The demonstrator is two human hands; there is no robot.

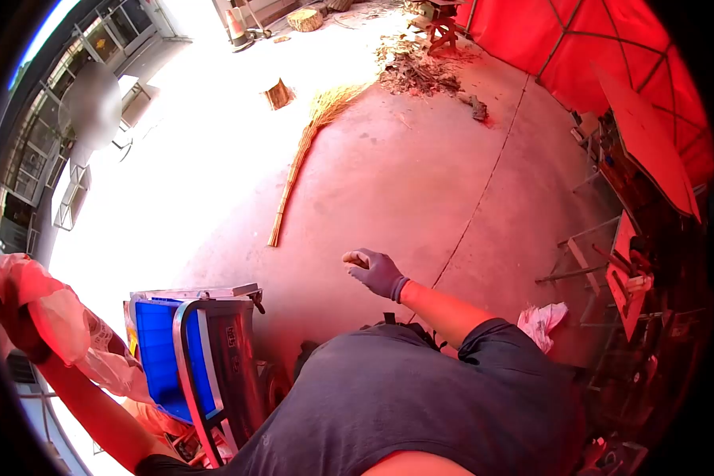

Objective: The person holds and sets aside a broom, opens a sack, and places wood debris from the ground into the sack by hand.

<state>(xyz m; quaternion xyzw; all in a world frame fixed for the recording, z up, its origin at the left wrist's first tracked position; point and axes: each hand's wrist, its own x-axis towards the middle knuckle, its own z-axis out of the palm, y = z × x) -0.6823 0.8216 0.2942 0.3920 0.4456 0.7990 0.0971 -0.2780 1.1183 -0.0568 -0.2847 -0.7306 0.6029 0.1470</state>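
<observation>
My left hand (17, 324), in a dark glove, is raised at the left edge and closed on a thin, pale plastic bag (62, 321). The bag hangs down beside a blue plastic bin (163, 353). My right hand (375, 274), in a purple-grey glove with lighter fingertips, is held in front of my body above the concrete floor. Its fingers are loosely curled, with the thumb apart and nothing seen between them. Ahead of it a straw broom (300, 159) lies on the floor, bristles pointing away.
A metal-framed case or cart (234, 349) stands by the bin. Farther off are a wood chunk (278, 94) and a bark heap (420, 67). Tables and tools (631, 274) line the right, before a red tarp (595, 47). A crumpled cloth or bag (543, 324) lies at right.
</observation>
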